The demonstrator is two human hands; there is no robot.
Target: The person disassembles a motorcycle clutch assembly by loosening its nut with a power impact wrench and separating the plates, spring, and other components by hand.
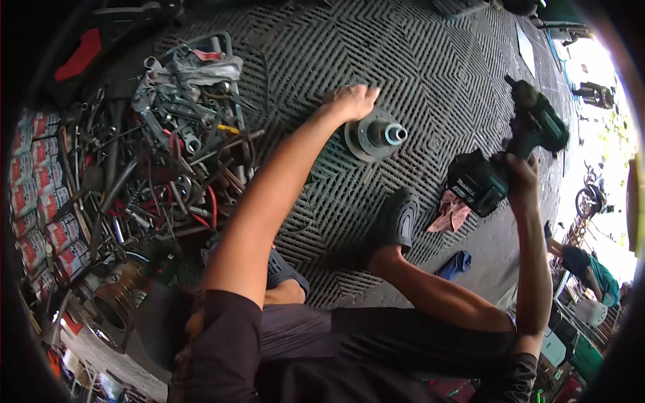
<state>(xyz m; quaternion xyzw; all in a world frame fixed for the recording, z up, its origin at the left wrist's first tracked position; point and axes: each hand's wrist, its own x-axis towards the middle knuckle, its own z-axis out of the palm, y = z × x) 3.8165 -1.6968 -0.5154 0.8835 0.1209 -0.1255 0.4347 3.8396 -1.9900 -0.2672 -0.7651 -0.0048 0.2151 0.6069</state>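
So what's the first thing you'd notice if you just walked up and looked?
Probably the big teal power tool gripped in the right hand, raised at the right. Next, the left hand resting on a round metal hub on the ribbed floor mat, and the tangled heap of wrenches at the left.

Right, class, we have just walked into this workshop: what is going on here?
A person sits on a ribbed floor mat. The left hand rests on a round metal hub that stands on the mat. The right hand holds a green cordless impact driver raised off to the side, away from the hub. A heap of tools lies beside the left arm.
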